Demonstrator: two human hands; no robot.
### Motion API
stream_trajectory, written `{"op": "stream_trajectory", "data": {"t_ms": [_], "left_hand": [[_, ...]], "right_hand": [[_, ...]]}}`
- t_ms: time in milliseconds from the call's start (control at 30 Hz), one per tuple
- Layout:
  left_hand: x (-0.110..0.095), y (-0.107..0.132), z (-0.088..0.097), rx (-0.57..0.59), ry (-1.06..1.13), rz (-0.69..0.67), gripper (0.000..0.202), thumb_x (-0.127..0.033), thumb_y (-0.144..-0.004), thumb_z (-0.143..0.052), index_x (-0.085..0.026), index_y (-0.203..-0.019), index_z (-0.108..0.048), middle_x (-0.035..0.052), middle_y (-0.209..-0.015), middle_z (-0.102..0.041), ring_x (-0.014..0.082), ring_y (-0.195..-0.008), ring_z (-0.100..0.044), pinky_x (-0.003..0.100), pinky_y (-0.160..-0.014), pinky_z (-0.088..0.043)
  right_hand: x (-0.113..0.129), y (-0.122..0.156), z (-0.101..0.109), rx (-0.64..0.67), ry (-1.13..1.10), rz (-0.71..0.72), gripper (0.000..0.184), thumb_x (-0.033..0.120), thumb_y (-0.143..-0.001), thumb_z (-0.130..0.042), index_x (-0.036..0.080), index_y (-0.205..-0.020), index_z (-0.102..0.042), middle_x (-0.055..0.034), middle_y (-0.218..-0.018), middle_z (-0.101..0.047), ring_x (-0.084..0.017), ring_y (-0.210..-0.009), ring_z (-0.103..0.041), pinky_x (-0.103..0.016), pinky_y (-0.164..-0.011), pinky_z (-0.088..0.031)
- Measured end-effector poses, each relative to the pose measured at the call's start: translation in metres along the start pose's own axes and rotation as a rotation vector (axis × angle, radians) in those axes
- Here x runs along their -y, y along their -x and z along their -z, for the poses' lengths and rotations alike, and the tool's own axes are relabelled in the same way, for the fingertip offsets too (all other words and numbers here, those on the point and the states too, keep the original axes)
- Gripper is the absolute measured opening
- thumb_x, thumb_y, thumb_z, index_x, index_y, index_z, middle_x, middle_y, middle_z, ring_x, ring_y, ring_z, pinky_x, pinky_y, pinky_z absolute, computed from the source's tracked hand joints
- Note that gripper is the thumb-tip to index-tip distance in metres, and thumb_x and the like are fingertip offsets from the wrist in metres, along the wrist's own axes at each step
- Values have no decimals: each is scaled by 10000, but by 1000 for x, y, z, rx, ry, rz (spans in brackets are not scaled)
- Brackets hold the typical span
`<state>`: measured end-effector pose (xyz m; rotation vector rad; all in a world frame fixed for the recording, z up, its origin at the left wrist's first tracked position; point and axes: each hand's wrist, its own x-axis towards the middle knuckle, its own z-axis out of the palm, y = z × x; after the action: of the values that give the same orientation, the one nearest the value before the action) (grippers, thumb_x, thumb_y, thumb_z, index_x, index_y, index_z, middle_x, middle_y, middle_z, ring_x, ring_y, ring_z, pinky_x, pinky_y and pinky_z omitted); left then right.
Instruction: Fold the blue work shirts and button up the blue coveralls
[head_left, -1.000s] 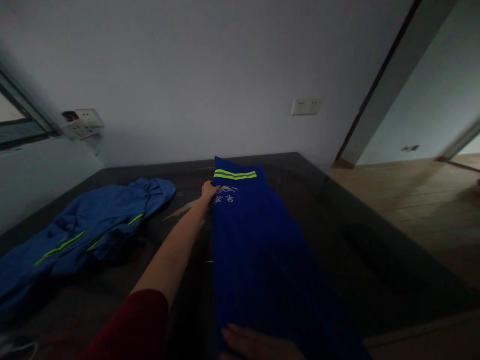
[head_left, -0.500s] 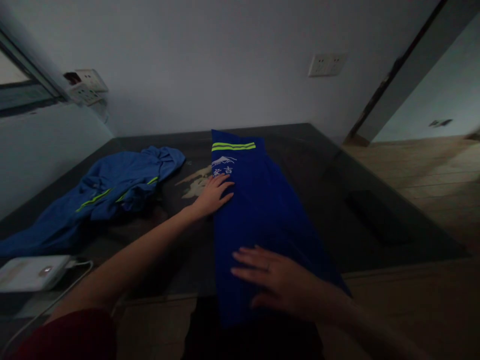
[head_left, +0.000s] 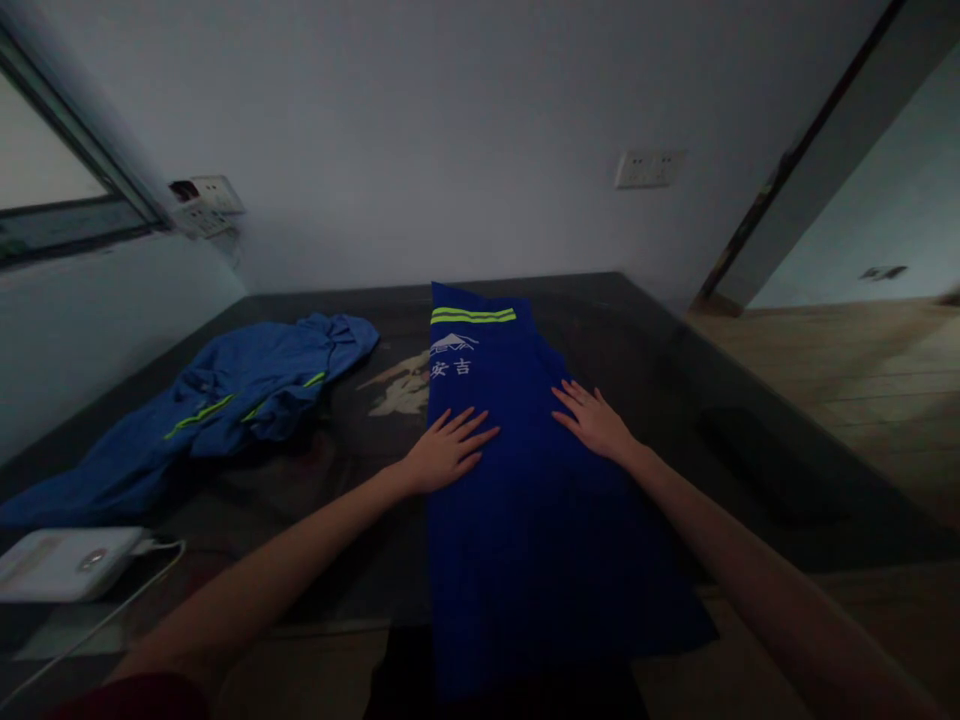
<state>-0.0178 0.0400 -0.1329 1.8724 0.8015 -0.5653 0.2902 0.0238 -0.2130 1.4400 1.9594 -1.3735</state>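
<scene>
A long dark blue garment [head_left: 517,500] with two yellow-green stripes and white lettering near its far end lies lengthwise on a dark table [head_left: 660,360]; its near end hangs over the front edge. My left hand [head_left: 448,452] lies flat on the garment's left edge, fingers spread. My right hand [head_left: 595,418] lies flat on its right edge, fingers stretched out. Neither hand holds anything.
A crumpled lighter blue jacket [head_left: 225,400] with yellow-green stripes lies at the table's left. A white box [head_left: 64,562] with a cable sits at the near left corner. Wall sockets [head_left: 649,168] are on the back wall. A wooden floor [head_left: 847,370] and a doorway are to the right.
My left hand slid back along the garment's left edge towards me. My right hand moved from the near end up to the garment's right edge. Both now lie flat at mid-length.
</scene>
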Motion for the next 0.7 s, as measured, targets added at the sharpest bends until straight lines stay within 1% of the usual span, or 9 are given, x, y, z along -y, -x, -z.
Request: {"op": "stream_trajectory", "data": {"t_ms": [100,233,300,400,467,500,567,633,700], "left_hand": [[-11,31,11,65,68,-111,512,-380,-966,-344,-380,-1465,-229,1,-1565,-179,274,-1440,-124,549,-1147,-92],[-24,71,36,148,246,-237,534,-297,-946,-420,-382,-1451,-271,-14,-1549,-229,257,-1434,-158,522,-1165,-101],[-26,82,50,169,347,-240,534,-282,-933,-454,-363,-1440,-308,-4,-1515,-325,230,-1406,-262,475,-1169,-169],[-30,78,64,89,400,-142,500,-248,-926,-461,-332,-1411,-374,19,-1461,-421,205,-1354,-372,441,-1153,-254],[-37,68,64,27,356,-111,510,-241,-918,-472,-319,-1412,-376,32,-1484,-384,222,-1369,-346,468,-1147,-261],[-43,62,61,25,321,-135,538,-253,-909,-496,-318,-1424,-355,35,-1507,-342,239,-1384,-315,489,-1145,-254],[-54,56,48,61,243,-254,596,-271,-900,-531,-357,-1443,-301,16,-1527,-287,258,-1397,-280,512,-1140,-250],[-61,57,35,86,187,-368,617,-263,-923,-504,-394,-1459,-227,-14,-1503,-323,233,-1383,-306,478,-1141,-270],[-61,68,27,73,173,-420,620,-256,-954,-437,-384,-1478,-130,-36,-1446,-410,177,-1354,-358,393,-1139,-306]], "right_hand": [[-4,13,4,-39,43,36,555,489,-964,-291,204,-1431,-381,-114,-1491,-343,-266,-1398,-263,-569,-1112,-215],[-12,44,19,-98,35,197,476,391,-957,-371,262,-1413,-404,-80,-1476,-382,-249,-1384,-299,-574,-1111,-219],[-13,63,32,-110,-6,248,476,350,-951,-402,294,-1423,-381,-62,-1483,-373,-238,-1378,-312,-557,-1102,-267],[3,87,53,-135,-60,273,495,328,-948,-424,317,-1437,-349,-50,-1488,-364,-234,-1365,-338,-530,-1106,-290],[24,98,63,-122,-82,322,511,329,-948,-434,334,-1446,-319,-38,-1491,-353,-228,-1354,-356,-494,-1107,-314],[35,102,65,-103,-85,367,524,335,-944,-447,345,-1449,-304,-31,-1491,-349,-227,-1349,-363,-472,-1099,-336],[51,110,63,-61,-87,483,563,372,-925,-490,363,-1449,-284,-26,-1474,-362,-229,-1327,-392,-423,-1068,-395],[54,120,54,-53,-93,568,603,413,-898,-534,376,-1443,-278,-25,-1429,-417,-226,-1274,-457,-370,-1017,-455],[42,131,42,-76,-103,571,619,417,-883,-557,392,-1434,-277,-11,-1376,-474,-213,-1208,-524,-322,-968,-498]]}}
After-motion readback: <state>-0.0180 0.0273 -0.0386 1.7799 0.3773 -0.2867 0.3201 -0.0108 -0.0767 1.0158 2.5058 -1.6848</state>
